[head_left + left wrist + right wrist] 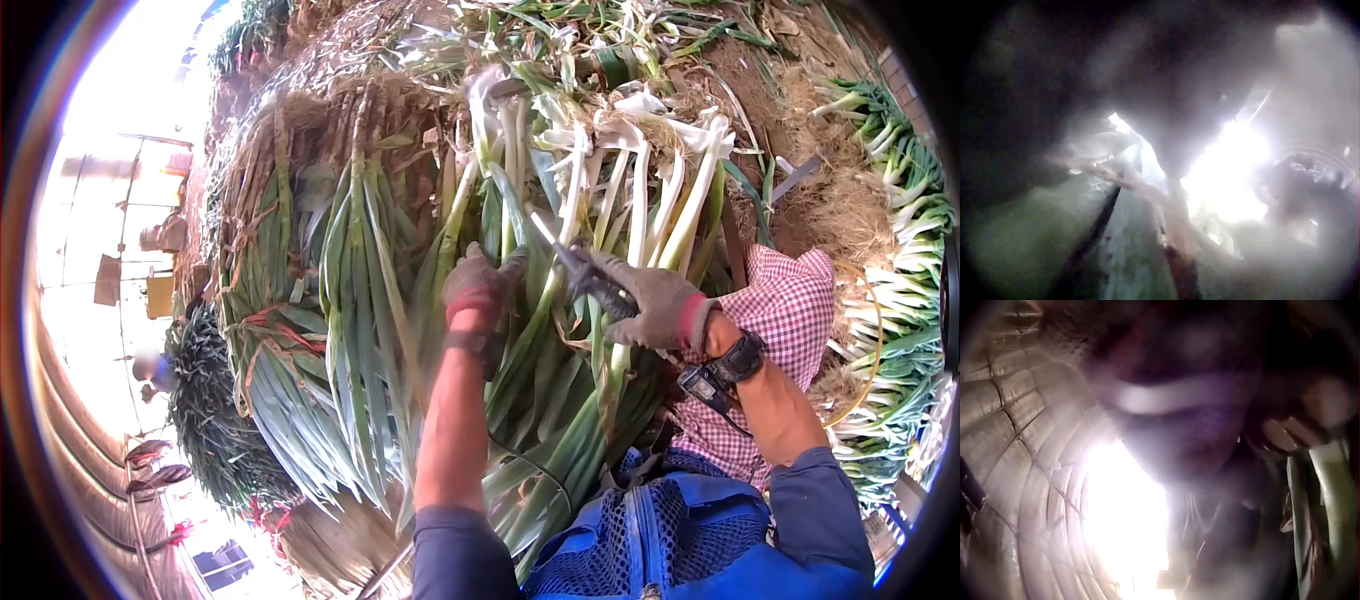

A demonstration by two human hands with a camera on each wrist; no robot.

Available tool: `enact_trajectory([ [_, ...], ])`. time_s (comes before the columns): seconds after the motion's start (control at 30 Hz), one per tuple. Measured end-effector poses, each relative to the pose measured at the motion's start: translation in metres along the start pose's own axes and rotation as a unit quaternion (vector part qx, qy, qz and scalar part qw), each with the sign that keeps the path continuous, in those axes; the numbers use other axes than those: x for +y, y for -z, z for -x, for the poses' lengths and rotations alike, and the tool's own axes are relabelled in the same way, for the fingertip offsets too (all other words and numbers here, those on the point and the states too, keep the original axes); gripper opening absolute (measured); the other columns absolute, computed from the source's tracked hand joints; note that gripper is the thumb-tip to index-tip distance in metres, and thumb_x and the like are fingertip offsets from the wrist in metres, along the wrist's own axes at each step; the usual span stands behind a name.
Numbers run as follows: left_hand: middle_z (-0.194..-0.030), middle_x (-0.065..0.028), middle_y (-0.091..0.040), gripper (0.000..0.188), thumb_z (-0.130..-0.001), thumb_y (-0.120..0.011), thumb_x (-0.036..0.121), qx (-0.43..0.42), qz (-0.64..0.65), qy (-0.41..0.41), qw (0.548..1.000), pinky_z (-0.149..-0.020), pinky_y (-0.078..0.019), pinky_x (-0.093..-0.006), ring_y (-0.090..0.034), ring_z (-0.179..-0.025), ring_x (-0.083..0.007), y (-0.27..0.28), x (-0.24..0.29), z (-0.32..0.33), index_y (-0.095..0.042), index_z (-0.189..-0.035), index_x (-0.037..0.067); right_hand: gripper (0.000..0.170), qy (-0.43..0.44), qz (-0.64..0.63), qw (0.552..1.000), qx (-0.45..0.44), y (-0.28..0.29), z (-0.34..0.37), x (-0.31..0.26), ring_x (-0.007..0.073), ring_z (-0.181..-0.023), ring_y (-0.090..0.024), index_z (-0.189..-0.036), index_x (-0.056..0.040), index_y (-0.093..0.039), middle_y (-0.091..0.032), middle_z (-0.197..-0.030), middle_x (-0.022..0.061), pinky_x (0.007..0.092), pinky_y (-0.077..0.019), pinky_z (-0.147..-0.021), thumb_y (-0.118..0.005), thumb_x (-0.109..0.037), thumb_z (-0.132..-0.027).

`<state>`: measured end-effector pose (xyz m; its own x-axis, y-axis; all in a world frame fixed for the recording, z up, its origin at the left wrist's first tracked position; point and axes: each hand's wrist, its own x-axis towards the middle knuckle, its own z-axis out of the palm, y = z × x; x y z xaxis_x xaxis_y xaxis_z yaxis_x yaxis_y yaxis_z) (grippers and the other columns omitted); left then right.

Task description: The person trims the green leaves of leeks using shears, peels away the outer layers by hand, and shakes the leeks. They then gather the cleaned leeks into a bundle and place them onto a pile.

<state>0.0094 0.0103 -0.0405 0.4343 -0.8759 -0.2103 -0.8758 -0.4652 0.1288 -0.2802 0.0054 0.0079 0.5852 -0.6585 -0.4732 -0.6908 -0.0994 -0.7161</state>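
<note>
Leeks (640, 205) are lying heaped ahead, white ends pointing away, and the gloved left hand (478, 286) is touching their greens, though its finger grip I can't tell; the right hand (662, 305) is gripping a black tool (592, 281), fingers curling round it, checked cloth (788, 290) draping nearby.

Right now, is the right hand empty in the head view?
No: the gloved right hand has its fingers around a black tool with a pale tip.
</note>
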Motion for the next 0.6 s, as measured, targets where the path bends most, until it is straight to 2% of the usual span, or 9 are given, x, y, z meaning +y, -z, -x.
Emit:
enact_trajectory([
  [0.1,-0.117,-0.0224,-0.077,0.075,-0.091,-0.079,0.053,-0.115,0.216,0.034,0.969,-0.091,-0.0551,-0.0419,-0.075,-0.102,-0.0332,-0.003,-0.008,-0.023,-0.066,-0.132,-0.008,0.107,0.016,-0.003,0.999,-0.032,-0.004,-0.003,0.003,0.0409,-0.114,-0.071,-0.169,-0.0122,-0.027,-0.073,-0.120,0.0262,0.0454,-0.0520,-0.104,-0.085,-0.035,-0.082],
  [0.23,-0.096,-0.0144,-0.078,0.058,-0.091,-0.080,0.052,-0.167,0.181,0.087,0.965,-0.077,-0.0546,-0.0428,-0.072,-0.083,-0.0259,0.006,-0.004,-0.036,-0.077,-0.112,-0.002,0.106,0.010,-0.011,0.999,-0.030,-0.001,-0.007,0.011,0.0402,-0.117,-0.070,-0.169,-0.0119,-0.028,-0.072,-0.124,0.0263,0.0449,-0.0513,-0.105,-0.084,-0.035,-0.082],
  [0.33,-0.086,-0.0102,-0.076,0.056,-0.091,-0.080,0.054,-0.093,0.295,0.090,0.947,-0.073,-0.0532,-0.0438,-0.069,-0.075,-0.0245,0.006,0.008,-0.026,-0.078,-0.102,-0.001,0.105,0.015,-0.044,0.998,-0.048,0.002,-0.006,0.016,0.0400,-0.120,-0.069,-0.168,-0.0110,-0.028,-0.071,-0.127,0.0267,0.0443,-0.0505,-0.107,-0.084,-0.034,-0.082],
  [0.37,-0.085,-0.0131,-0.076,0.053,-0.088,-0.081,0.053,-0.092,0.273,0.090,0.953,-0.074,-0.0556,-0.0464,-0.073,-0.078,-0.0315,0.018,0.024,-0.014,-0.075,-0.096,0.001,0.106,0.012,-0.060,0.997,-0.042,0.003,-0.005,0.018,0.0404,-0.121,-0.069,-0.168,-0.0106,-0.028,-0.070,-0.130,0.0266,0.0441,-0.0500,-0.108,-0.084,-0.033,-0.082],
  [0.4,-0.085,-0.0131,-0.076,0.053,-0.088,-0.081,0.053,-0.095,0.269,0.091,0.954,-0.074,-0.0556,-0.0464,-0.073,-0.078,-0.0315,0.011,0.030,-0.006,-0.075,-0.096,0.001,0.106,0.009,-0.074,0.997,-0.035,0.003,-0.004,0.019,0.0407,-0.122,-0.068,-0.168,-0.0102,-0.028,-0.069,-0.132,0.0265,0.0439,-0.0495,-0.109,-0.084,-0.033,-0.082],
  [0.43,-0.085,-0.0161,-0.076,0.052,-0.087,-0.081,0.053,-0.046,0.106,0.007,0.993,-0.076,-0.0569,-0.0481,-0.074,-0.081,-0.0363,0.004,0.036,0.002,-0.073,-0.095,0.002,0.107,0.006,-0.077,0.997,-0.028,0.002,-0.004,0.018,0.0385,-0.114,-0.072,-0.169,-0.0120,-0.028,-0.069,-0.131,0.0265,0.0425,-0.0536,-0.103,-0.084,-0.025,-0.079],
  [0.47,-0.085,-0.0190,-0.077,0.052,-0.086,-0.081,0.054,0.008,-0.059,-0.077,0.995,-0.077,-0.0581,-0.0498,-0.075,-0.085,-0.0411,-0.001,0.041,0.007,-0.072,-0.093,0.003,0.107,0.008,-0.079,0.996,-0.030,0.000,-0.004,0.020,0.0385,-0.114,-0.072,-0.169,-0.0120,-0.028,-0.069,-0.131,0.0265,0.0425,-0.0536,-0.103,-0.084,-0.025,-0.079],
  [0.5,-0.092,-0.0241,-0.076,0.051,-0.082,-0.082,0.053,-0.014,-0.068,-0.081,0.994,-0.080,-0.0594,-0.0527,-0.074,-0.091,-0.0465,-0.003,0.047,0.006,-0.071,-0.096,0.005,0.106,0.012,-0.066,0.997,-0.023,-0.003,-0.005,0.023,0.0380,-0.115,-0.071,-0.169,-0.0121,-0.028,-0.068,-0.133,0.0263,0.0424,-0.0531,-0.104,-0.083,-0.024,-0.079],
  [0.6,-0.093,-0.0238,-0.077,0.050,-0.077,-0.084,0.052,-0.044,-0.095,-0.073,0.992,-0.080,-0.0591,-0.0534,-0.075,-0.091,-0.0459,-0.016,0.034,-0.015,-0.074,-0.094,0.006,0.105,0.016,-0.070,0.997,-0.024,0.000,-0.002,0.023,0.0394,-0.121,-0.068,-0.169,-0.0110,-0.027,-0.066,-0.138,0.0257,0.0427,-0.0507,-0.108,-0.082,-0.026,-0.081],
])
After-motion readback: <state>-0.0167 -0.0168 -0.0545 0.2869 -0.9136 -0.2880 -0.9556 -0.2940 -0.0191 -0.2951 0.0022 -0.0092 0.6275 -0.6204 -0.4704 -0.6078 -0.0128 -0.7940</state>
